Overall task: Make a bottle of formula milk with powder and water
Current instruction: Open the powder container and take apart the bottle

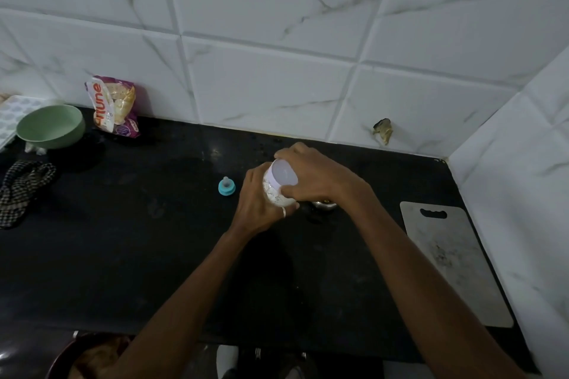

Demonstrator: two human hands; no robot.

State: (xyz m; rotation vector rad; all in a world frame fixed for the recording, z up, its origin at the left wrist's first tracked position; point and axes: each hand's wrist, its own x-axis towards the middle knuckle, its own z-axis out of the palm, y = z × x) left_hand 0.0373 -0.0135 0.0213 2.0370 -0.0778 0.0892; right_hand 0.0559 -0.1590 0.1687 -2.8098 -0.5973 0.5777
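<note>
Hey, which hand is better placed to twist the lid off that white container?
Right. The right hand curls over the lid, while the left hand grips the body of the white container below and can steady it.

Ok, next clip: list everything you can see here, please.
jar: one, white with pale lid, centre, in both hands
teat: one, blue ring, on counter left of jar
steel cup: one, silver, behind right wrist, mostly hidden
bowl: one, green, back left
packet: one, purple and white, against wall beside bowl
cloth: one, black-and-white check, left edge
tray: one, white, far left, cut off
board: one, grey, right side of counter
counter: one, black
wall: white marbled tiles, behind and right
left hand: grips jar body
right hand: grips jar lid
</note>
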